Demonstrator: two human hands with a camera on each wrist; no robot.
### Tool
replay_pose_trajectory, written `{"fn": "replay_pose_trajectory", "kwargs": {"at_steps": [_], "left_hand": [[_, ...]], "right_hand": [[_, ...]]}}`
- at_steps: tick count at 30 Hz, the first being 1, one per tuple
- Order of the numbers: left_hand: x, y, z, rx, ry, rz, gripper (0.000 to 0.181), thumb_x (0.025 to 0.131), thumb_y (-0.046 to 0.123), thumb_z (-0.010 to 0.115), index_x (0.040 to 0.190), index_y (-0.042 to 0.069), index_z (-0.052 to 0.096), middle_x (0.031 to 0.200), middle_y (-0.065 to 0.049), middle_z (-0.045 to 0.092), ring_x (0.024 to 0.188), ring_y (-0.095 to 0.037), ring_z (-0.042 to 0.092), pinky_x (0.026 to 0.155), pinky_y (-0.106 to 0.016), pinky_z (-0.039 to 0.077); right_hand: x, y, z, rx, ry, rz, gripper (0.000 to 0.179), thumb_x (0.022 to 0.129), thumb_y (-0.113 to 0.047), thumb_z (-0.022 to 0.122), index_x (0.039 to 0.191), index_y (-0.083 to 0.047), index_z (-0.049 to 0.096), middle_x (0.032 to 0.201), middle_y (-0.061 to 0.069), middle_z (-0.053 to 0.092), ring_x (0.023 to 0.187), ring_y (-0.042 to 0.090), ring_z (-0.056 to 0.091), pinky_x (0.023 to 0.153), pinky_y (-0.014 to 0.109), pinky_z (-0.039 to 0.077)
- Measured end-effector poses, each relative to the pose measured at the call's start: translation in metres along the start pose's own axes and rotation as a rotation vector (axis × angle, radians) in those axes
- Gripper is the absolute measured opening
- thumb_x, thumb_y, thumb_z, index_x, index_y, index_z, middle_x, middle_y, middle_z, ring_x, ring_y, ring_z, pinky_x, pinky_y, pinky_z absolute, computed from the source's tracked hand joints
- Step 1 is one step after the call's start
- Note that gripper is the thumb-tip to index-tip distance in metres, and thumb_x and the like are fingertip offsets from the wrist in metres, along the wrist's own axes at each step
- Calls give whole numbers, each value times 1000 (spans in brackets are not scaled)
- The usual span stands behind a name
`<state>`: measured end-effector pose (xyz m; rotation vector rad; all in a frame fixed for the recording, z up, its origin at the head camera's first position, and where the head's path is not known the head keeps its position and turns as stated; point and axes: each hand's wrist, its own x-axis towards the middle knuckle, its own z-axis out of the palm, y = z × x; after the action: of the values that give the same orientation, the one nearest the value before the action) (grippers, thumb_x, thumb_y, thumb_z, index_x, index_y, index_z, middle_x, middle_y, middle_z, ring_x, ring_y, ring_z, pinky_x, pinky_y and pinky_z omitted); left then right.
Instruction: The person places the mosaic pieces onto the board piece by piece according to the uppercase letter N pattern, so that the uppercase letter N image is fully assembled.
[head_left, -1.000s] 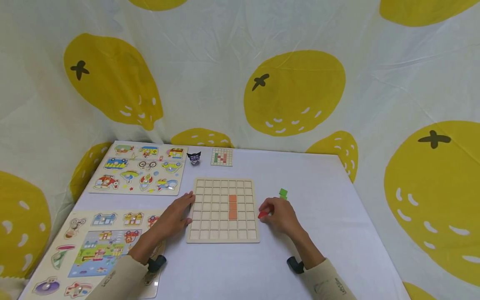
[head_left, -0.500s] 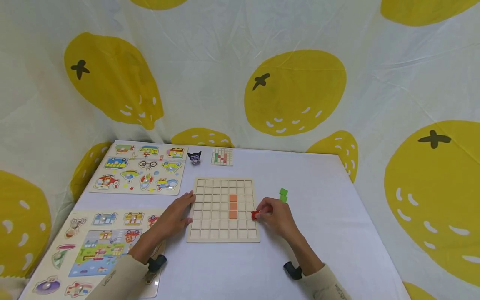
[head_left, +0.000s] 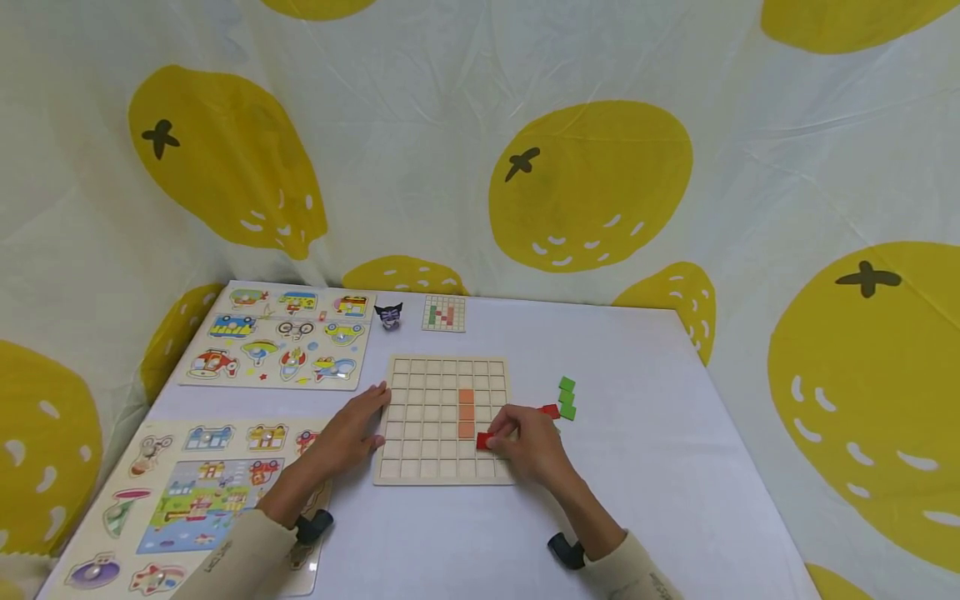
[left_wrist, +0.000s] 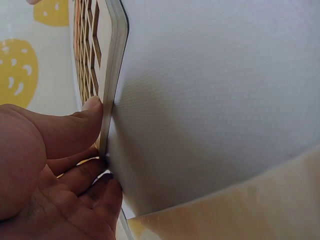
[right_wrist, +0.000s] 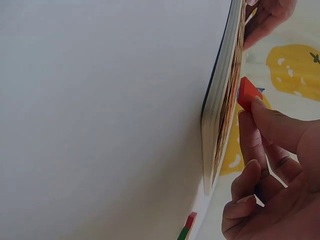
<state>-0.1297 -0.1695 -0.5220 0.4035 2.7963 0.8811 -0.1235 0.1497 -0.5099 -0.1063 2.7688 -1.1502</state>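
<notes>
My right hand [head_left: 531, 443] pinches a red square tile [head_left: 483, 441] between thumb and fingers, low over the right part of a wooden grid board [head_left: 442, 481]. In the right wrist view the red tile [right_wrist: 247, 93] is tilted and close above the board's rim [right_wrist: 220, 120]. A column of three orange tiles [head_left: 467, 413] fills cells just left of it. My left hand [head_left: 351, 433] rests at the board's left edge, fingers extended and thumb apart. The left wrist view shows its thumb [left_wrist: 82, 127] touching the board's rim [left_wrist: 114, 60].
Right of the board lie three green tiles [head_left: 567, 398] and another red tile [head_left: 551, 411]. A small pattern card [head_left: 444, 314] and a dark-eared figurine [head_left: 388, 316] stand behind. Two picture puzzles [head_left: 273, 380] [head_left: 168, 433] cover the left side.
My right hand has moved left from beside the board to over it, carrying the red tile. More of the loose tiles now shows behind it. The left hand has stayed put.
</notes>
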Motion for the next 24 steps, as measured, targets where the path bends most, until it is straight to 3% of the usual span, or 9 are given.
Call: {"fn": "replay_pose_trajectory", "kwargs": {"at_steps": [7, 18, 24], "left_hand": [[0, 0, 0, 4, 3, 7, 80, 94, 3, 78, 163, 2, 38, 175, -18, 30, 162, -42, 27, 131, -61, 27], [0, -1, 1, 5, 8, 18, 79, 94, 3, 78, 163, 2, 39, 174, -18, 30, 162, -42, 27, 130, -61, 28], [0, 0, 1, 6, 9, 13, 79, 94, 2, 78, 163, 2, 39, 174, -19, 31, 162, -42, 27, 130, -61, 28]], "right_hand": [[1, -13, 8, -34, -24, -39, 15, 88, -16, 87, 89, -21, 73, 78, -8, 69, 80, 12, 63, 70, 28, 51], [4, -24, 18, -87, -43, -36, 16, 86, -13, 87, 85, -21, 73, 73, -6, 64, 72, 13, 59, 58, 26, 49], [6, -24, 18, -129, -62, -52, 17, 86, -13, 87, 82, -22, 74, 70, -7, 63, 69, 11, 59, 57, 25, 49]]}}
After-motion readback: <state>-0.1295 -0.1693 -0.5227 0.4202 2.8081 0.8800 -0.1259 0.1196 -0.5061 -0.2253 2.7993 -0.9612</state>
